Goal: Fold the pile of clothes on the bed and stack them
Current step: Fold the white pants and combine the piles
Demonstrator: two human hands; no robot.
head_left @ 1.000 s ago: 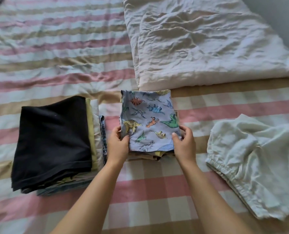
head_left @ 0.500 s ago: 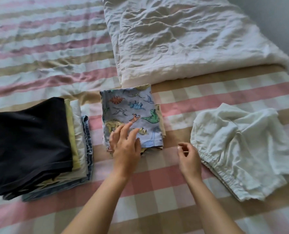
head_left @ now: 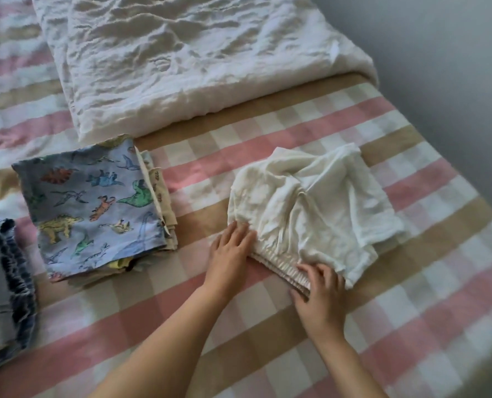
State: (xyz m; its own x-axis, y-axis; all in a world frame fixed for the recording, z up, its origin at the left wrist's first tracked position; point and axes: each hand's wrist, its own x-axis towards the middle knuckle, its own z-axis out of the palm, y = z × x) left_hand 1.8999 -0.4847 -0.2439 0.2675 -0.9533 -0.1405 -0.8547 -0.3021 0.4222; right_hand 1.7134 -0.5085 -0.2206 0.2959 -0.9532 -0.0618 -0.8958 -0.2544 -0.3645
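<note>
A crumpled white garment with an elastic waistband lies on the checked bedsheet at the right. My left hand rests with straight fingers on the left end of its waistband. Further right along that band, my right hand pinches it, fingers curled over the top. To the left sits a small stack of folded clothes topped by a blue dinosaur-print piece. A second folded stack, with denim showing, is cut off by the left edge.
A folded white duvet lies across the bed behind the clothes. A grey wall runs along the bed's right side, close to the white garment.
Both hands left the dinosaur-print stack and moved right to the white garment's waistband. The view swung right, pushing the left stack mostly out of frame.
</note>
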